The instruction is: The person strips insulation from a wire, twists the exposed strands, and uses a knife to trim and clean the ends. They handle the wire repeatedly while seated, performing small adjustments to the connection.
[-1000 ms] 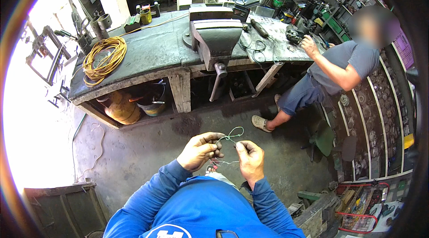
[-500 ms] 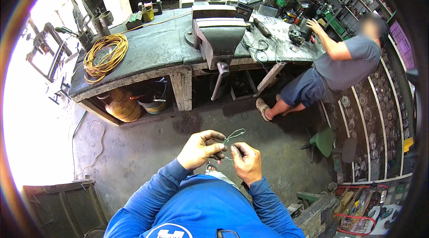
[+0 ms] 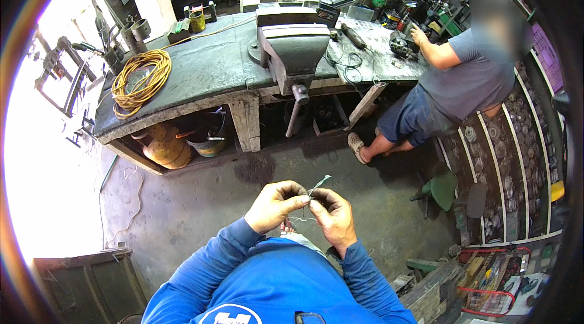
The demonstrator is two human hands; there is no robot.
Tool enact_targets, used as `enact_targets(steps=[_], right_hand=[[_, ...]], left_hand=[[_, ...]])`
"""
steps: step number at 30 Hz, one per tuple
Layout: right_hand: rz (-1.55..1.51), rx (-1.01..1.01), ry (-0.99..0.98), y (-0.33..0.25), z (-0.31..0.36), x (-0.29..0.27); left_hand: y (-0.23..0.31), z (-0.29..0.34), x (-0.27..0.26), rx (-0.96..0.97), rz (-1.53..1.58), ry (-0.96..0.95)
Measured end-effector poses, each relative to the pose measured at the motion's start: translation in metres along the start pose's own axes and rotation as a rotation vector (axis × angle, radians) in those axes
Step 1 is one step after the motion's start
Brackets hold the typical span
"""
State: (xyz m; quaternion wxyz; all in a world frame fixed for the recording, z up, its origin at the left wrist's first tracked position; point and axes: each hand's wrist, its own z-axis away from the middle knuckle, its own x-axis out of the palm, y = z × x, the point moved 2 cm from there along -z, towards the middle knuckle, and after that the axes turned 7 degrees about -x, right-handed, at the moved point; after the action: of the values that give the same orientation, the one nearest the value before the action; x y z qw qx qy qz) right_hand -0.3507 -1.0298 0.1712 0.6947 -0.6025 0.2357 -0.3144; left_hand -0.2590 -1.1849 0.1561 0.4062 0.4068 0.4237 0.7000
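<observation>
A thin pale-green cord (image 3: 320, 182) is pinched between the fingertips of both my hands, in front of my blue shirt. My left hand (image 3: 275, 206) closes thumb against fingers on it from the left. From the right, my right hand (image 3: 334, 217) grips it the same way, and the fingertips of the two hands almost meet. One end of the cord sticks up above my fingers, and a thin pale strand (image 3: 303, 219) hangs below them. The exact spot where the fingers squeeze it is hidden. Whether it is string or coated wire, I cannot tell.
Ahead stands a dark workbench (image 3: 207, 56) with a large vise (image 3: 292, 44) and a coiled yellow cable (image 3: 143, 82). A co-worker (image 3: 462, 81) stands at its right end beside a power tool (image 3: 354, 36). A green stool (image 3: 439, 191) stands to the right.
My hands have come closer together, and the open loop of cord has narrowed into an upright strand. The co-worker has leaned and shifted, with the reaching hand drawn lower.
</observation>
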Motion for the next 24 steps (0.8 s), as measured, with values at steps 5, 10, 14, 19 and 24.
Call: enact_targets(steps=[5,10,14,19,24], right_hand=[[0.300,-0.309,0.035,-0.011,0.003,0.008],[0.786,-0.696,0.117,-0.013,0.010,0.014],[0.849,-0.787,0.110,-0.016,0.012,0.009],[0.401,-0.535,0.063,-0.017,0.014,0.002],[0.372,-0.497,0.034,-0.014,0.013,-0.008]], left_hand=[[-0.006,-0.003,0.003,-0.162,0.418,0.010],[-0.004,-0.004,0.006,-0.142,0.542,0.003],[-0.001,-0.005,0.008,-0.139,0.571,-0.009],[0.000,-0.006,0.012,-0.050,0.377,0.069],[0.004,-0.001,0.022,0.062,-0.001,0.097]])
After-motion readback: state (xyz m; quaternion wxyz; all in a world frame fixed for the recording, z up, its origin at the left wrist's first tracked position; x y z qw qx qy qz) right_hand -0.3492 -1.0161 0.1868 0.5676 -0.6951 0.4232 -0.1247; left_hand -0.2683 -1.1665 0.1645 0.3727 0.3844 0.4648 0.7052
